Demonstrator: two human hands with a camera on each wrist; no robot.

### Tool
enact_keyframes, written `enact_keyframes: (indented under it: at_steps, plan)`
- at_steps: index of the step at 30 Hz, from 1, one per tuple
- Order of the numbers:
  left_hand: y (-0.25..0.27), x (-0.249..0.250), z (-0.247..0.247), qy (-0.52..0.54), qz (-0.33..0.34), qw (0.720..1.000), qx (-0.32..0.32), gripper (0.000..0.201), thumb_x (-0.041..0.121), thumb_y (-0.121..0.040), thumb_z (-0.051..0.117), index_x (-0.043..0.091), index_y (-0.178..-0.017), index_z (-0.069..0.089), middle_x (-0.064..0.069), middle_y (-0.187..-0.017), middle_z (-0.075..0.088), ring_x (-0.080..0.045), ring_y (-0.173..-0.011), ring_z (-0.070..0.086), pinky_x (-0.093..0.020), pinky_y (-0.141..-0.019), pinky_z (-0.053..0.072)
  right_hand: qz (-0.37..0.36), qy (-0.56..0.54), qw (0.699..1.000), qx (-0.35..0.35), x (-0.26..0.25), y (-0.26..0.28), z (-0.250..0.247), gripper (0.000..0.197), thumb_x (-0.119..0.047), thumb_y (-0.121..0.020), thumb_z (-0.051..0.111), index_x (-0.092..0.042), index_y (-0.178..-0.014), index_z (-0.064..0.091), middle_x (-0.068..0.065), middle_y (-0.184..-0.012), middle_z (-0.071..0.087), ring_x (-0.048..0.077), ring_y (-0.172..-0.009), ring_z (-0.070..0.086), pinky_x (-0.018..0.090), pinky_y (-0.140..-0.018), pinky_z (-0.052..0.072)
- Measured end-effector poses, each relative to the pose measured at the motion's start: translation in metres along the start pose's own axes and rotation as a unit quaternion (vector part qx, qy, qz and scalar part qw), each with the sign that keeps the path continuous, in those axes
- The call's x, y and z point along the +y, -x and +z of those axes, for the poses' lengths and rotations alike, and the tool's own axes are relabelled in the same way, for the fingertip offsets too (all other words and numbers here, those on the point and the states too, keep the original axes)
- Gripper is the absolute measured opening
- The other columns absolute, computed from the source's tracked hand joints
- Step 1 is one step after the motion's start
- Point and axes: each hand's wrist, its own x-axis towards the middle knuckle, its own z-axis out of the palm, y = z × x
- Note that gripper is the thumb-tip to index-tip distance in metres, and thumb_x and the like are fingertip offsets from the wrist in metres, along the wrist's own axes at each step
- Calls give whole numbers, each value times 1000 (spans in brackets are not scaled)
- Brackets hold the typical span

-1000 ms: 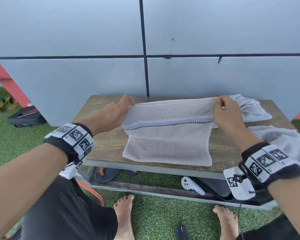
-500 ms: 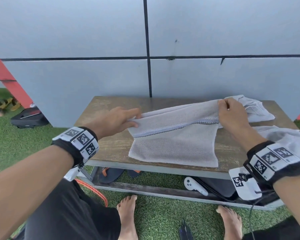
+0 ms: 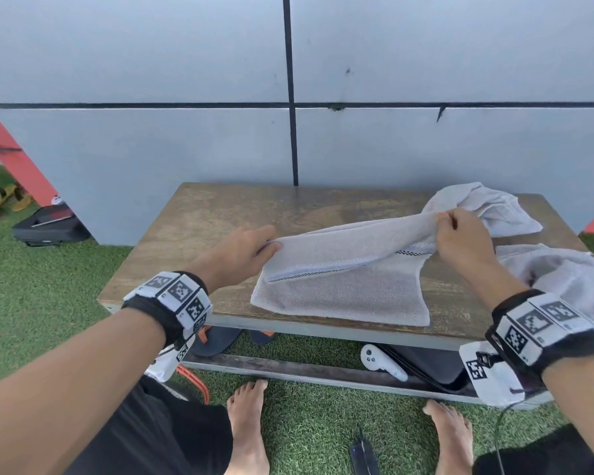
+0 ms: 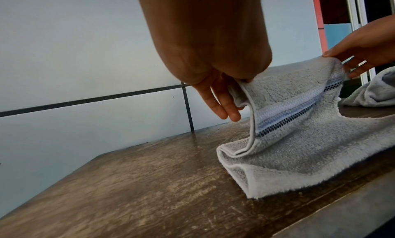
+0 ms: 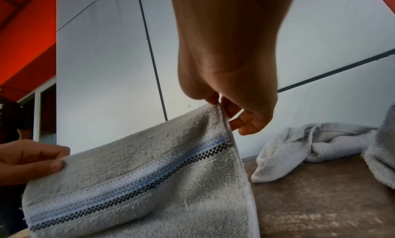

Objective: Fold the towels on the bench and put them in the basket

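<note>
A grey towel (image 3: 343, 289) with a blue and black checked stripe lies half on the wooden bench (image 3: 199, 234), its far edge lifted. My left hand (image 3: 251, 248) pinches the left corner of that raised edge low over the bench; in the left wrist view the left hand (image 4: 224, 93) holds the towel (image 4: 299, 140) between thumb and fingers. My right hand (image 3: 456, 234) pinches the right corner higher up, as the right wrist view shows with the right hand (image 5: 226, 110) on the towel (image 5: 149, 182). No basket is in view.
Two more crumpled grey towels lie on the bench: one at the back right (image 3: 487, 207), one at the right edge (image 3: 563, 275). A grey panel wall stands behind. Under the bench are a white controller (image 3: 381, 361) and sandals. Bare feet stand on green turf.
Both hands have brought the lifted far edge toward me and down, the left corner dropping lower than the right. The view has shifted slightly left.
</note>
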Motion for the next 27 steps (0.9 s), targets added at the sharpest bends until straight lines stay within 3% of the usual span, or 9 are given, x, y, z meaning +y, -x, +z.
enact_keyframes:
  at_steps: [9,12,16,18,23,25,27]
  plan:
    - [5,-6,-6,63,-10,998,-11,25,26,-96,64,10,-77,61,0,-62,56,-13,-56,46,-20,-54,35,10,-20,1000,-8,2,1,2,28,-24,-105,38,-5,-97,58,1,-76,55,14,-66,48,28,-55,32]
    - [6,-7,-7,104,-20,994,-13,19,24,-93,70,11,-78,70,-5,-68,62,-23,-64,54,-35,-61,45,9,-26,1000,-12,2,1,3,28,-25,-105,38,-7,-97,58,2,-78,57,16,-67,49,30,-55,34]
    - [6,-9,-9,119,-43,992,-3,15,24,-90,74,12,-81,77,-10,-76,68,-30,-72,60,-44,-67,51,5,-29,1000,-10,-2,3,2,25,-26,-105,39,-9,-99,57,1,-80,56,11,-66,47,29,-55,33]
    - [7,-9,-12,123,-49,991,3,12,24,-88,75,15,-81,78,-8,-77,68,-29,-72,61,-47,-69,52,-7,-52,999,-1,-5,4,0,25,-26,-105,41,-8,-103,58,0,-82,57,16,-70,49,33,-59,33]
    - [-2,2,-45,166,-82,977,106,10,23,-82,81,24,-74,75,2,-73,68,-16,-65,57,-32,-62,45,-85,-117,988,61,-22,0,-14,21,-28,-106,43,-11,-104,56,1,-96,57,16,-86,49,25,-73,31]
    - [-10,7,-67,207,-99,962,146,9,24,-78,84,20,-76,77,1,-76,69,-15,-65,58,-30,-62,46,-111,-141,980,85,-36,-6,-21,17,-28,-106,43,-15,-103,52,1,-95,55,12,-82,47,28,-74,36]
    - [-16,10,-87,232,-101,951,177,15,26,-75,87,14,-78,78,-1,-80,72,-14,-69,61,-27,-63,48,-132,-171,971,100,-50,-10,-29,13,-25,-107,42,-16,-103,51,3,-92,52,2,-67,46,22,-65,43]
